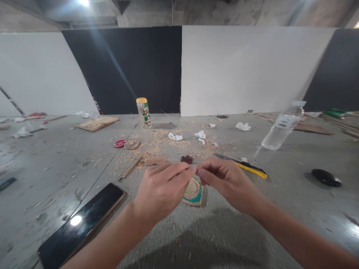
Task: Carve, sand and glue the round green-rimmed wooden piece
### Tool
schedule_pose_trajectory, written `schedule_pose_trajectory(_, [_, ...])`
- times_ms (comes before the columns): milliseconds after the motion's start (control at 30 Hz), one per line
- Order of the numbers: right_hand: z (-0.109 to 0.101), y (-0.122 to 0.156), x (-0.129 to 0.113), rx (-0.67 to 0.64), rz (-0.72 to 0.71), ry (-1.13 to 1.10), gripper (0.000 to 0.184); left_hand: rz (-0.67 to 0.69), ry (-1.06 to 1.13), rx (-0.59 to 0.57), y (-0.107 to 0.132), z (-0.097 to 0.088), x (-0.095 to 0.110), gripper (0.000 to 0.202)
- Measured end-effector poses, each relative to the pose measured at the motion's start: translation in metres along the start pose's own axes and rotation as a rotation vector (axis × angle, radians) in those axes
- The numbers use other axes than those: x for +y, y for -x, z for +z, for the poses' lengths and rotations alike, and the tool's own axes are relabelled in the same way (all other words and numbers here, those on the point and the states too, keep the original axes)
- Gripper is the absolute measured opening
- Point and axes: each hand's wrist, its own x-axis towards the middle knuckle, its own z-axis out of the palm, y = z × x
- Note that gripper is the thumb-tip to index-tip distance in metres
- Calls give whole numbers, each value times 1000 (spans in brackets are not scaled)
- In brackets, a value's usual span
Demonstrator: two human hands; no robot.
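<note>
My left hand (164,186) and my right hand (228,183) meet fingertip to fingertip in the middle of the view. Both are closed in a pinch; whatever lies between the fingers is too small to make out. Just below them a carved wooden piece (193,200) with a teal painted band lies on the grey floor, partly covered by my left fingers. Beyond my fingertips sits a small dark brown block (187,160). A flat light wood block (155,161) shows behind my left hand.
Around lie a phone (84,224), a wooden-handled carving tool (131,169), a yellow utility knife (252,170), a black mouse (327,178), and a red disc (120,143). A water bottle (283,127) and a yellow-capped canister (143,112) stand farther back, among wood shavings and crumpled tissues (175,137).
</note>
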Motion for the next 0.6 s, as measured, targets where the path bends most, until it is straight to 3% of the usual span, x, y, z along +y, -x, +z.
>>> schedule_pose_trajectory(167, [0,1,2,-13,38,-18,25,29,-65,-21,1,-1,2,17])
schedule_pose_trajectory(367, [5,2,1,20,-14,72,20,-45,-63,-96,1,1,7,17])
schedule_pose_trajectory(500, [12,5,-3,110,-67,270,16,-166,-4,-166,-1,1,11,18])
schedule_pose_trajectory(600, [16,7,-3,182,-226,417,15,-338,127,-225,-7,-3,14,19])
